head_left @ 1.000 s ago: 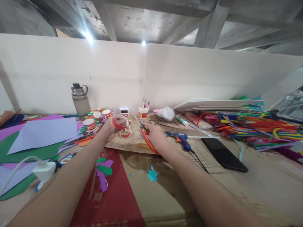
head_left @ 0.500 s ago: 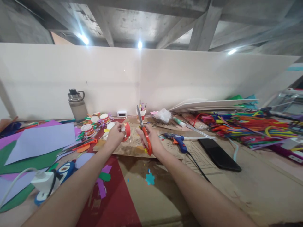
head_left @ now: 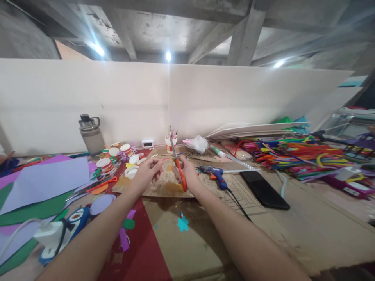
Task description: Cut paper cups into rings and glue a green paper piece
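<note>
My right hand (head_left: 187,173) grips a pair of scissors (head_left: 182,175) by the orange-red handles, with the blades pointing up and away from me. Opposite it, to the left, the fingers of my left hand (head_left: 148,171) are drawn together at a thin red strip (head_left: 167,159), which curves toward the scissors. Part of this strip is hidden by my fingers. Both hands hover over a flattened brown cardboard sheet (head_left: 158,189). Just left of my left hand lies a white ring (head_left: 131,172), beside white paper discs (head_left: 134,159).
Small red-and-white cups (head_left: 105,166) and a water bottle (head_left: 91,136) stand at the left. A blue glue gun (head_left: 218,177) and a black phone (head_left: 264,190) lie right of my hands. Pipe cleaners (head_left: 299,156) are heaped at the far right. A blue paper flower (head_left: 183,223) lies in front.
The broad red-and-white piece in my left hand no longer shows; only a thin red strip is visible there. The scissors stay in my right hand, and the view has shifted slightly.
</note>
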`<state>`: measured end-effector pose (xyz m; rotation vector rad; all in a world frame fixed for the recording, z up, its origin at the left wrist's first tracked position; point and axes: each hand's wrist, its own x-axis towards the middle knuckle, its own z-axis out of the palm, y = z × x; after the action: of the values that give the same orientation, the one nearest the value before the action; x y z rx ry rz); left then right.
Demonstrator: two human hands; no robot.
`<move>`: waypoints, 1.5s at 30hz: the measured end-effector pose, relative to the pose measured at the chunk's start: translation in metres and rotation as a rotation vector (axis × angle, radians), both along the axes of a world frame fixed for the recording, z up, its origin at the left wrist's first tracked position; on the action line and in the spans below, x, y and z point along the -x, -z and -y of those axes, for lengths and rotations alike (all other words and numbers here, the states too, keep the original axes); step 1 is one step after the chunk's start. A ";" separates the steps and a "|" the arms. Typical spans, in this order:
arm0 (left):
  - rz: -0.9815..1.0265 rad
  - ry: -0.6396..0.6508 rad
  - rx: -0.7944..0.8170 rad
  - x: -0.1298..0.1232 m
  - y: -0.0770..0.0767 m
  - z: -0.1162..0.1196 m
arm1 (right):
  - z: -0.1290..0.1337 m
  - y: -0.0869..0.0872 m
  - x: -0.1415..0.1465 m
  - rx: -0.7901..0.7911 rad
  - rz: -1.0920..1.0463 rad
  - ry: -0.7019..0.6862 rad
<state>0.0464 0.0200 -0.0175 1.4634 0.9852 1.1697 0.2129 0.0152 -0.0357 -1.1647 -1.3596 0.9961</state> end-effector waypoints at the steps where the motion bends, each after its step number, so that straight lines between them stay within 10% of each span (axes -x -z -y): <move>1: 0.064 -0.004 0.022 0.001 0.000 -0.001 | 0.002 -0.002 0.000 0.016 -0.037 -0.014; 21: 0.259 0.007 -0.075 -0.006 0.023 -0.011 | 0.029 -0.021 0.012 0.172 -0.050 -0.227; 29: 0.431 -0.035 -0.078 0.012 -0.012 -0.008 | 0.029 -0.027 0.005 0.078 -0.043 -0.224; 36: 0.501 -0.013 -0.016 0.046 -0.012 -0.029 | 0.007 -0.017 -0.020 -0.095 0.746 0.216; 45: 0.710 -0.027 0.068 0.042 0.013 -0.020 | 0.011 -0.011 -0.016 0.112 1.230 0.150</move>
<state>0.0040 0.0395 -0.0305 0.8660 0.5385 1.5064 0.2286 0.0041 -0.0243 -2.0731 -2.0829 0.1503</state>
